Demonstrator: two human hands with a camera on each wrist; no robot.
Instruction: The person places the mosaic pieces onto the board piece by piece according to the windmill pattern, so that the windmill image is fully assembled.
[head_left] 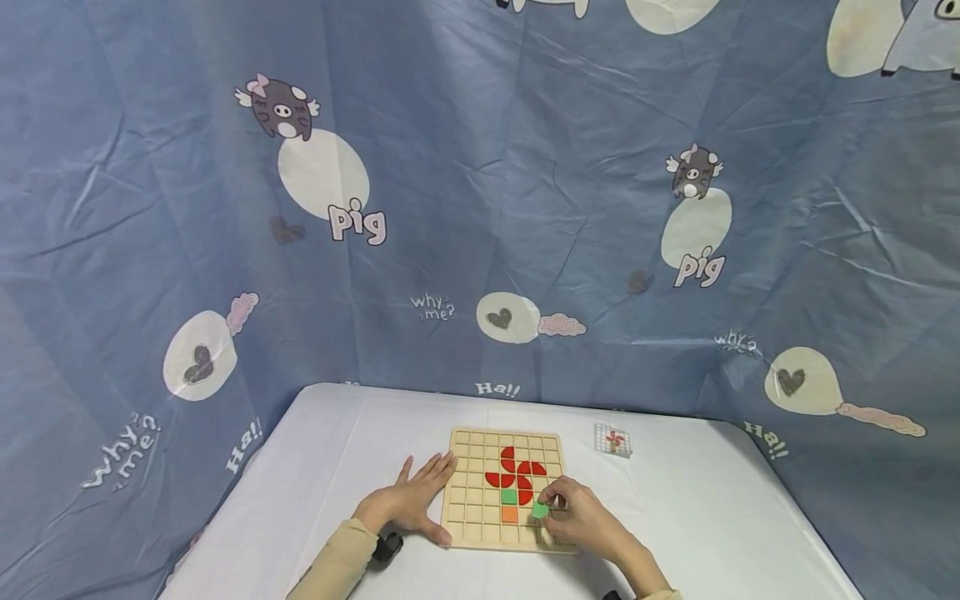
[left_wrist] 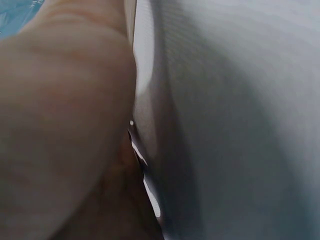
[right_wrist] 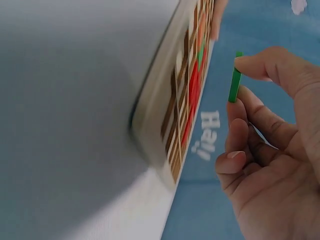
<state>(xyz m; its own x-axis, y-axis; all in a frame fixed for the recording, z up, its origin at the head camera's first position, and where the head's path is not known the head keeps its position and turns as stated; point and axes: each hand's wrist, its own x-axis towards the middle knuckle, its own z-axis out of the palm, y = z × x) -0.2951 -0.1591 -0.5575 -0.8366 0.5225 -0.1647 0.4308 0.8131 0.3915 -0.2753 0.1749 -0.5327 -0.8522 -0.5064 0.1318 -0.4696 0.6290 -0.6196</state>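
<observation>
A wooden grid board (head_left: 467, 475) lies on the white-covered table. Several red quarter-circle tiles (head_left: 508, 460) form a pinwheel in its middle. Below them are a green square tile (head_left: 509, 497) and, just beneath that, an orange square tile (head_left: 510, 515). My left hand (head_left: 408, 502) rests against the board's left edge, fingers spread and thumb at the near left corner. Between thumb and fingertips my right hand (head_left: 581, 518) pinches a second green square tile (head_left: 540, 509), over the board's near right part. Edge-on in the right wrist view, this tile (right_wrist: 235, 82) looks thin.
To the right behind the board lies a small card (head_left: 612, 439) printed with a grid and a red pinwheel figure. A blue curtain (head_left: 450, 208) with pig prints hangs around the table's back and sides. The left wrist view shows mostly blurred hand and white cloth (left_wrist: 240, 100).
</observation>
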